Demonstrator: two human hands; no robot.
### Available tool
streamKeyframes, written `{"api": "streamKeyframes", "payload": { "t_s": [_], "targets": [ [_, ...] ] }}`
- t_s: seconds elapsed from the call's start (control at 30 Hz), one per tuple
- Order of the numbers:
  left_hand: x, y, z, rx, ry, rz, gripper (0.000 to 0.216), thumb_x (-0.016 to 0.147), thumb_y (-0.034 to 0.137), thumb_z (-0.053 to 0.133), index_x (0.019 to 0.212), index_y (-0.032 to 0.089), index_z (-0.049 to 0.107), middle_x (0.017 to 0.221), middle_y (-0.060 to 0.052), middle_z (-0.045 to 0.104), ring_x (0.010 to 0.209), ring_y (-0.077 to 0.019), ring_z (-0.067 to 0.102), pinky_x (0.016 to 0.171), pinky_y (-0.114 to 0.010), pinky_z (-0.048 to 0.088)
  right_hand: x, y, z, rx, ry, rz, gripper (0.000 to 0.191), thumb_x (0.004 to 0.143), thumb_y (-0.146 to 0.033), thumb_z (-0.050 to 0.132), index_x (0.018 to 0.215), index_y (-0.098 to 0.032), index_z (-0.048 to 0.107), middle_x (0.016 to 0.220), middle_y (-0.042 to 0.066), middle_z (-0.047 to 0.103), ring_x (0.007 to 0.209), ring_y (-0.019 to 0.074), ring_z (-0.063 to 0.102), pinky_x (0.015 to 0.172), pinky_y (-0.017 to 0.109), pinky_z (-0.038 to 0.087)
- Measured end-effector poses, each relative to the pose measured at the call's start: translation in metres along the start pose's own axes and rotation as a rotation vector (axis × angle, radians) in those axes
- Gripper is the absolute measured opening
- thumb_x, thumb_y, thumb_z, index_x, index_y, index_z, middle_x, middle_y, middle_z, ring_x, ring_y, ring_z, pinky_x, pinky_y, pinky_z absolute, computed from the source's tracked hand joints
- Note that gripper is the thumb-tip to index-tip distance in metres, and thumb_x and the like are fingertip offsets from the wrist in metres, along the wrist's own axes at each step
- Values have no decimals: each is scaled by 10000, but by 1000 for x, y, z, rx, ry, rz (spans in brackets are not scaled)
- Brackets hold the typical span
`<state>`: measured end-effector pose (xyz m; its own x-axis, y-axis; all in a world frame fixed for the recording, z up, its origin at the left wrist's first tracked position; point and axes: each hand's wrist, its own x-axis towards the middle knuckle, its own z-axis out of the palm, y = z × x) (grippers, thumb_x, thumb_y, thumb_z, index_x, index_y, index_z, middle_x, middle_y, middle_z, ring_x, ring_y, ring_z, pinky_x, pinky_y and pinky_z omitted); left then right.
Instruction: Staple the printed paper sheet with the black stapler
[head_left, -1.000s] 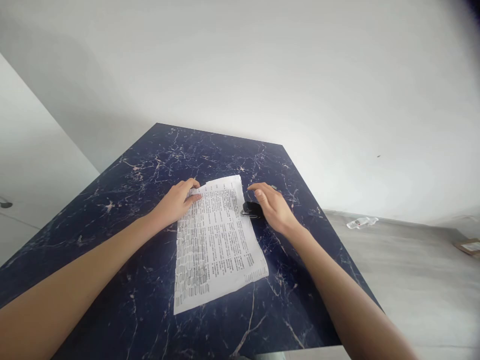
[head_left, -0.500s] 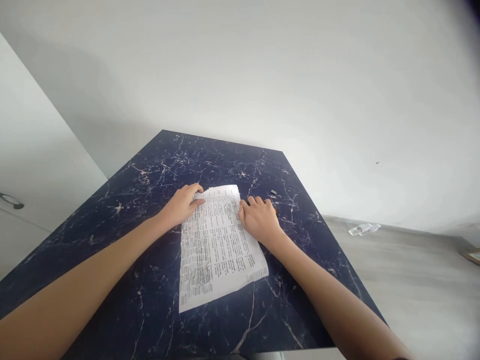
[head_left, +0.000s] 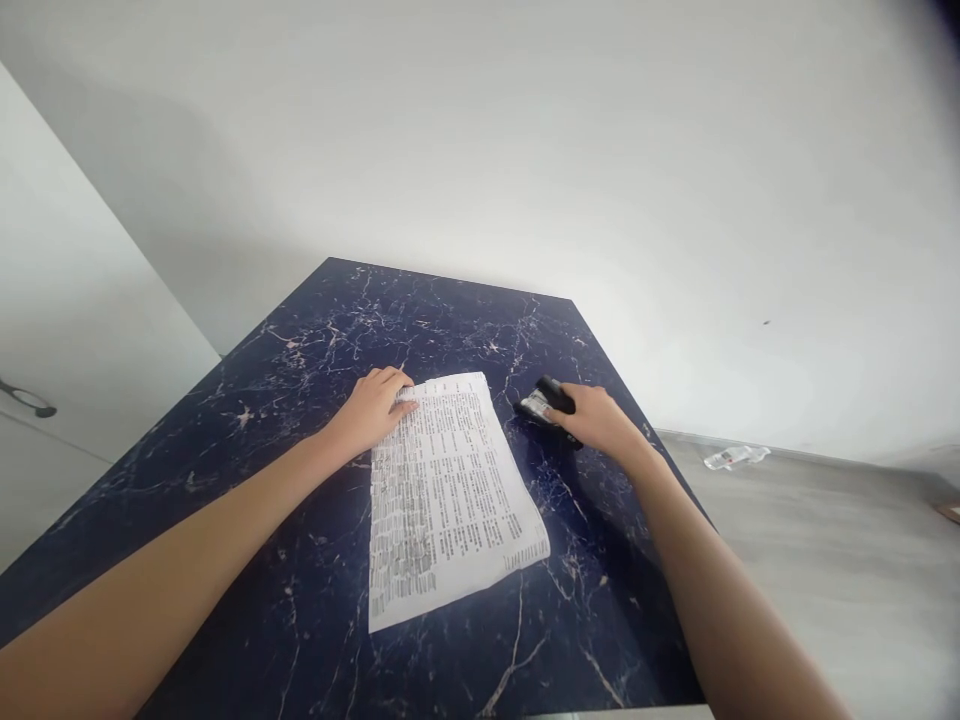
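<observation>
A printed sheet of paper (head_left: 465, 480), covered in dense lines of text, lies on the dark blue marbled table (head_left: 315, 620). It may be more than one sheet. At its upper left corner, my left hand (head_left: 373, 408) grips the edge, thumb on top. To the right of the paper, my right hand (head_left: 600, 415) is closed around a black stapler (head_left: 555, 425) with a silvery middle part. The stapler is apart from the paper, and my fingers hide part of it.
A pale wall (head_left: 480, 150) stands behind the table. On the left is a white door (head_left: 75, 280) with a dark handle (head_left: 26, 402). Clear plastic packaging (head_left: 736, 457) lies on the grey floor (head_left: 810, 560) at the right.
My right hand has left the paper's right edge and moved right, taking hold of the stapler. My left hand stays at the paper's upper left corner.
</observation>
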<state>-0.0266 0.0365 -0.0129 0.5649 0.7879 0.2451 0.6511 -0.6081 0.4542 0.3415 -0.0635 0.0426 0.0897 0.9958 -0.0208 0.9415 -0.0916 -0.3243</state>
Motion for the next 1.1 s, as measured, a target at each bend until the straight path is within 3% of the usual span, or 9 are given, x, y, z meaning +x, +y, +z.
{"api": "streamKeyframes", "payload": {
  "t_s": [0.07, 0.13, 0.3, 0.4, 0.5, 0.73, 0.9, 1.0, 1.1],
  "targets": [
    [-1, 0, 0, -9, 6, 22, 260, 991, 356, 565, 1179, 209, 667, 1258, -106, 638, 1173, -323, 555, 1047, -550, 421, 4, 2, 3, 12, 149, 169, 286, 874, -427, 633, 990, -169, 677, 759, 108, 684, 584, 245, 622, 526, 378, 451],
    [-1, -1, 1, -14, 6, 43, 284, 994, 366, 562, 1201, 219, 689, 1265, -102, 635, 1177, -321, 552, 1065, -555, 408, 1, -11, 11, 111, 203, 177, 313, 890, -444, 626, 1028, -166, 666, 789, 120, 692, 608, 252, 633, 522, 387, 468],
    [-3, -2, 4, 8, -7, 66, 406, 1027, 398, 501, 1385, 270, 643, 1350, -99, 605, 1228, -323, 528, 1092, -568, 386, -31, -88, 49, 313, -3, -143, 264, 966, -474, 599, 1022, -216, 589, 873, 94, 696, 635, 196, 625, 513, 341, 470],
    [-4, -2, 4, 21, -7, 84, 416, 1030, 389, 485, 1405, 295, 640, 1362, -101, 600, 1236, -329, 531, 1097, -570, 387, -49, -126, 67, 241, -3, -291, 134, 961, -339, 570, 926, -230, 500, 866, 64, 665, 659, 181, 596, 534, 313, 421],
    [-4, -1, 3, 24, -10, 94, 398, 1022, 378, 489, 1372, 298, 662, 1349, -103, 606, 1241, -334, 545, 1098, -573, 396, -57, -138, 74, 172, 15, -357, 97, 933, -243, 531, 925, -236, 434, 904, 64, 642, 712, 193, 589, 556, 304, 391],
    [-3, -1, 0, -101, 148, -4, 311, 1024, 335, 486, 1268, 225, 643, 1299, -107, 603, 1268, -289, 559, 1123, -491, 427, -80, -111, 61, 182, -34, -280, 120, 929, -246, 520, 955, -247, 403, 892, 61, 652, 687, 207, 603, 554, 311, 393],
    [-3, -1, 2, -95, 157, 5, 208, 1016, 273, 500, 1132, 208, 658, 1228, -98, 608, 1192, -284, 590, 1087, -502, 444, -117, -59, 49, 190, -12, -91, 138, 951, -367, 543, 1003, -256, 477, 851, 79, 679, 681, 258, 654, 570, 372, 450],
    [-3, -2, 2, -106, 159, -2, 214, 1032, 254, 465, 1115, 210, 658, 1208, -96, 606, 1166, -280, 593, 1069, -510, 449, -129, -23, 38, 270, -120, 32, 312, 948, -504, 585, 1136, -258, 546, 923, 122, 714, 667, 282, 675, 531, 397, 490],
    [-2, -4, 3, -133, 173, -2, 237, 1047, 242, 427, 1087, 210, 658, 1188, -93, 600, 1147, -268, 595, 1060, -496, 456, -122, 5, 24, 319, -106, 24, 432, 1000, -621, 444, 1183, -265, 606, 955, 122, 731, 679, 279, 693, 551, 409, 543]
  ]
}}
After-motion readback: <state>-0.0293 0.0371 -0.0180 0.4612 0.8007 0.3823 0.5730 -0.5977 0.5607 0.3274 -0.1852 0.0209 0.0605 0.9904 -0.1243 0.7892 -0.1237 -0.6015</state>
